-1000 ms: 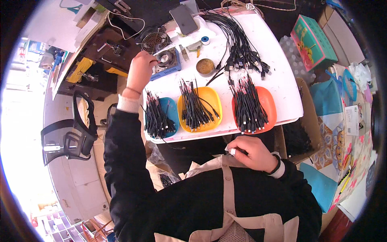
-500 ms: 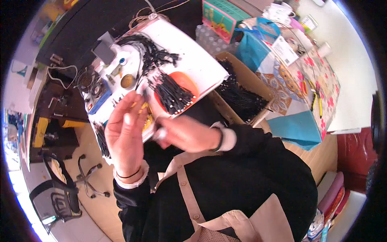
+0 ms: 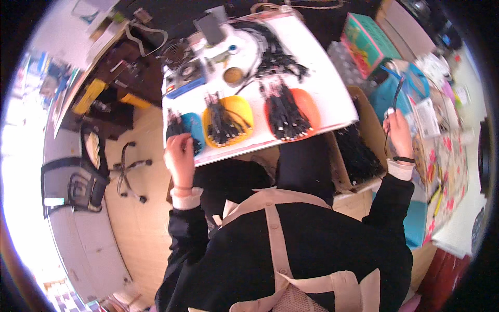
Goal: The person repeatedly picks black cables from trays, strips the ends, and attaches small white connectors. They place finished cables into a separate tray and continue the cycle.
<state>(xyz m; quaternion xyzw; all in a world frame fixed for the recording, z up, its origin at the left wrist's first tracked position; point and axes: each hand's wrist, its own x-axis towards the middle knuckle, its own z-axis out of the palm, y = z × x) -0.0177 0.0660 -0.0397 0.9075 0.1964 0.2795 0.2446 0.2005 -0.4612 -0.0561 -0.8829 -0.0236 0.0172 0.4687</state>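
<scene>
My left hand (image 3: 180,160) is at the front left corner of the white table. Its fingers are curled at the blue tray (image 3: 195,125), against the bundle of short black cables there. Whatever is between those fingertips is hidden. Out to the right, my right hand (image 3: 399,135) is raised beside the cardboard box, closed on a thin black cable (image 3: 399,93) with a pale connector near the fingers. One cable end points up and away. A yellow tray (image 3: 244,106) and an orange tray (image 3: 307,106) each carry a bundle of black cables with metal tips.
The cardboard box (image 3: 368,106) right of the table holds many black cables (image 3: 354,156). Longer black cables (image 3: 275,52) lie at the table's back, near a round tin (image 3: 233,76). Yellow-handled pliers (image 3: 437,200) lie on the flowered cloth at right. An office chair (image 3: 78,166) stands left.
My hands, together before the table earlier, are now far apart: the left at the blue tray, the right out past the box with a cable. The view has shifted, uncovering the yellow and blue trays.
</scene>
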